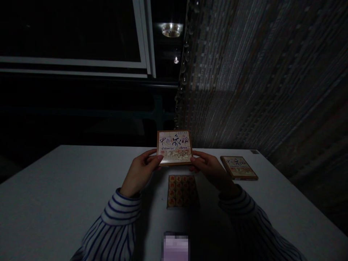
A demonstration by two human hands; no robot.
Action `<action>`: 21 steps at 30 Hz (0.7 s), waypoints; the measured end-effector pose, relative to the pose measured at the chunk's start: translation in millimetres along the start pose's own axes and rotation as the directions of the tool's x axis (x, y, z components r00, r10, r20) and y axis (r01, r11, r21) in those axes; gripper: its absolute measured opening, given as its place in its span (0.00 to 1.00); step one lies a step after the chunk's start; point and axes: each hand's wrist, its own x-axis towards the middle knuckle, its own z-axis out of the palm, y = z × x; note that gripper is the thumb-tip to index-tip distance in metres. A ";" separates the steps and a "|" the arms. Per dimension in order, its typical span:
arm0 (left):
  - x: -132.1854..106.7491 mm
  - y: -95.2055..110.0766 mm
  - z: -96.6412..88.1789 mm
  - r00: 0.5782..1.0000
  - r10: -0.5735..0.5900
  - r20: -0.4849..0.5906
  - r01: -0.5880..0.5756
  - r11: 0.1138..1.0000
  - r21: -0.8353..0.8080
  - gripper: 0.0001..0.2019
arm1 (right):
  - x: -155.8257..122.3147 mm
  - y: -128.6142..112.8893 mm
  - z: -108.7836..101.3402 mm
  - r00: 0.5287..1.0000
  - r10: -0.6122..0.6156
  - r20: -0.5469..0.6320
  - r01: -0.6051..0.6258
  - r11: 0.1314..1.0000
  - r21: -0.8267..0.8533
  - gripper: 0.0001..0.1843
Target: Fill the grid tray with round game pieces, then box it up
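Observation:
A flat square box lid, printed "Chinese chess", is held up above the white table. My left hand pinches its lower left corner and my right hand grips its lower right corner. Both arms wear striped sleeves. Right below the lid, an open tray of round chess pieces lies on the table between my hands. A second printed box lies flat on the table, just right of my right hand.
A dark object with a blurred screen sits at the near table edge. A beaded curtain hangs behind the table on the right. A dark window with a white frame fills the left background.

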 end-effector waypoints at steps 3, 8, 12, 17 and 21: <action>-0.3 0.1 1.1 0.999 0.036 0.015 -0.036 0.999 0.024 0.24 | 0.8 -2.4 -0.1 0.999 0.026 -0.035 -0.026 0.999 0.025 0.21; -2.6 -1.4 0.0 0.985 0.170 0.017 -0.169 0.961 0.220 0.27 | 2.1 -7.5 1.1 0.989 0.104 -0.103 -0.100 0.994 0.051 0.19; -4.2 -3.1 -2.9 0.921 0.385 0.059 -0.359 0.779 0.515 0.27 | 2.4 -9.5 0.7 0.982 0.130 -0.134 -0.124 0.991 0.052 0.18; -1.3 -8.7 -7.6 0.802 0.532 0.271 -0.548 0.476 0.688 0.25 | 4.3 -2.0 -1.3 0.982 0.130 -0.138 -0.115 0.987 0.110 0.18; 1.4 -13.4 -10.8 0.758 0.566 0.325 -0.585 0.368 0.723 0.22 | 5.7 3.5 -2.0 0.984 0.142 -0.111 -0.120 0.976 0.180 0.18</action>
